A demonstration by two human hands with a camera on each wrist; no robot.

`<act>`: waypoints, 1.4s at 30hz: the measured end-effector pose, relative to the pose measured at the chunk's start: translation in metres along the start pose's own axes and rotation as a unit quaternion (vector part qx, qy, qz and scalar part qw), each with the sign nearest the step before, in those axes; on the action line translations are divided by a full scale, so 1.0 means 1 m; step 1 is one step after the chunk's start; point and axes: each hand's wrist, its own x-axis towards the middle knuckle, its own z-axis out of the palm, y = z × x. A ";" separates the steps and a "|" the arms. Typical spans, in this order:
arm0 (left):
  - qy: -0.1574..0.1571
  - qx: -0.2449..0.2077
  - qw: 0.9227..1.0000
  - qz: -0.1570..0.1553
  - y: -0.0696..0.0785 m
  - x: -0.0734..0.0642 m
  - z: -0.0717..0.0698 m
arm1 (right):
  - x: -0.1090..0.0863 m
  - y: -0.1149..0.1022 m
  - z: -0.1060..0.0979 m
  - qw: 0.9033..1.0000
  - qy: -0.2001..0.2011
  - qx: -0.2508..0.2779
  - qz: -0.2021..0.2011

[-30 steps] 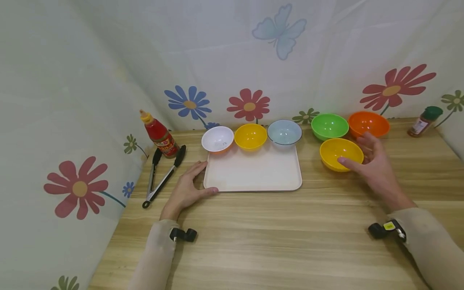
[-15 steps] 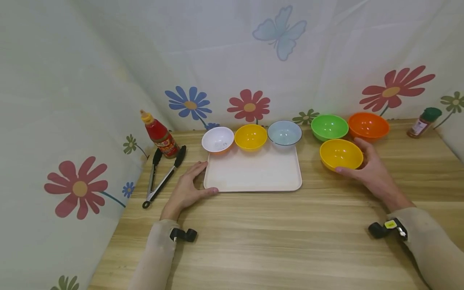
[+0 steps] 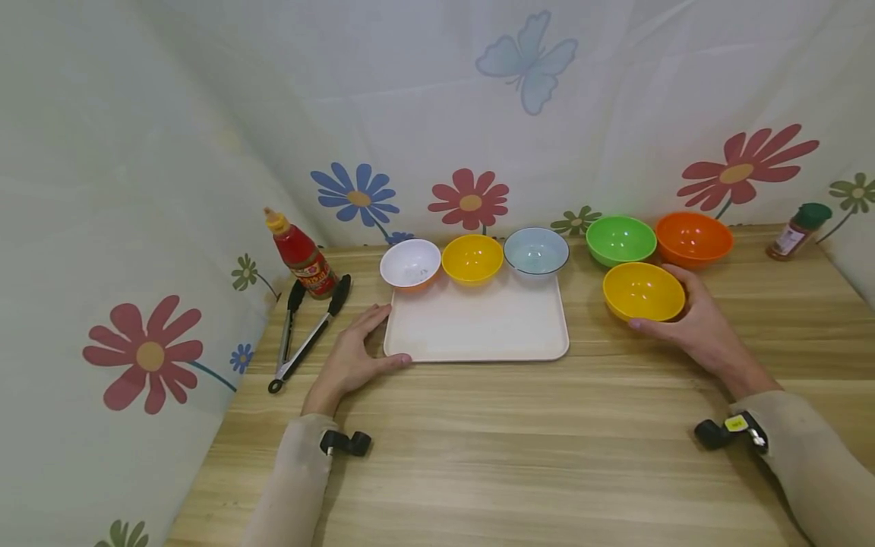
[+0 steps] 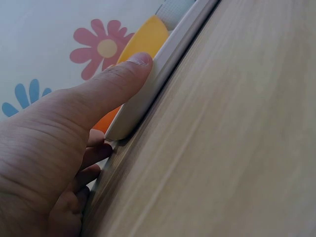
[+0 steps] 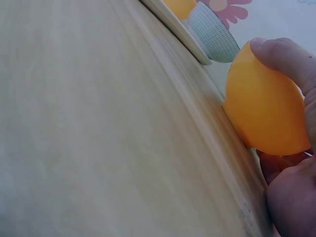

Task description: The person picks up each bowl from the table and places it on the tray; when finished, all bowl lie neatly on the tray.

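Note:
My right hand holds a yellow bowl by its right side. Its thumb lies along the near wall and the other fingers reach round behind. Up close in the right wrist view, the thumb tip meets the bowl near its rim. At the front left corner of a white tray, my left hand is spread, thumb at the front edge and fingers along the left side. Along the tray's back stand a white bowl with an orange outside, another yellow bowl and a pale blue bowl.
Behind the held bowl are a green bowl and an orange bowl. A green-capped spice jar stands far right. On the left are a red sauce bottle and spread tongs. A flowered curtain backs the table.
My right thumb has slid down to the bowl's near wall, and the fingers have lowered and closed in behind its right side. The left hand and tray have stayed put.

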 end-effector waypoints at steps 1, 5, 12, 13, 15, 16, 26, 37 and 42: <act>0.000 -0.001 1.000 0.000 0.000 0.000 0.000 | 0.000 0.000 0.000 1.000 0.002 -0.001 0.000; 0.001 -0.003 1.000 0.002 0.000 0.000 0.000 | 0.000 0.001 0.000 1.000 0.008 0.000 0.001; 0.001 -0.006 1.000 0.002 0.000 0.000 -0.001 | 0.001 -0.003 0.000 1.000 0.019 0.008 0.004; 0.001 -0.006 1.000 0.002 0.000 0.000 0.000 | 0.000 -0.004 0.000 1.000 0.021 0.010 0.004; 0.001 -0.005 1.000 0.000 0.000 0.000 0.000 | 0.000 -0.007 0.000 1.000 0.024 0.013 0.005; 0.001 -0.004 1.000 0.000 0.001 0.000 0.000 | -0.001 -0.008 0.000 1.000 0.026 0.014 0.004; 0.001 -0.005 1.000 0.001 0.000 0.000 0.000 | -0.001 -0.019 0.005 0.998 0.046 0.028 -0.013; 0.001 -0.006 1.000 0.000 0.000 0.000 0.001 | 0.005 -0.043 0.016 0.999 0.028 0.026 -0.002; 0.001 -0.007 1.000 -0.001 0.000 0.000 0.000 | 0.008 -0.058 0.023 0.999 0.020 0.034 -0.010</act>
